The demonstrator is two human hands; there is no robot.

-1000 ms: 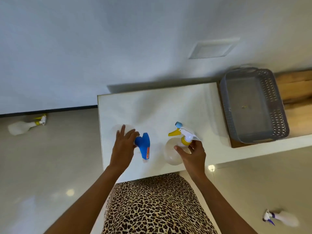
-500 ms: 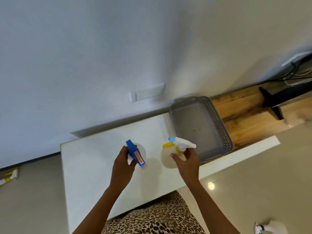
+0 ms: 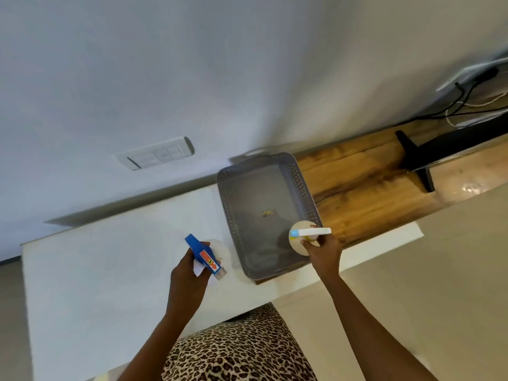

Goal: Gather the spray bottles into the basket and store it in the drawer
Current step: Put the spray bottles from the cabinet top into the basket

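Fingers, left hand (image 3: 189, 273): curled round the neck of a blue-headed spray bottle (image 3: 204, 255), held above the white worktop (image 3: 110, 270), nozzle pointing away from the person.
Fingers, right hand (image 3: 324, 251): wrapped round the neck of a white-headed spray bottle (image 3: 302, 237), with its nozzle pointing right.
White-headed bottle: over the near right corner of the basket; whether it touches the rim, I cannot tell.
Basket (image 3: 228, 204): grey, perforated walls, between the two sets of fingers and just beyond them, holding only a small yellowish scrap (image 3: 266, 213).
Beyond the right fingers: a wooden top (image 3: 371, 193) with a black stand (image 3: 417, 160) and cables (image 3: 467, 100) at the far right.
Beyond the left fingers: a switch plate (image 3: 155, 154) on the wall.
Below both wrists: a leopard-print garment (image 3: 239, 350).
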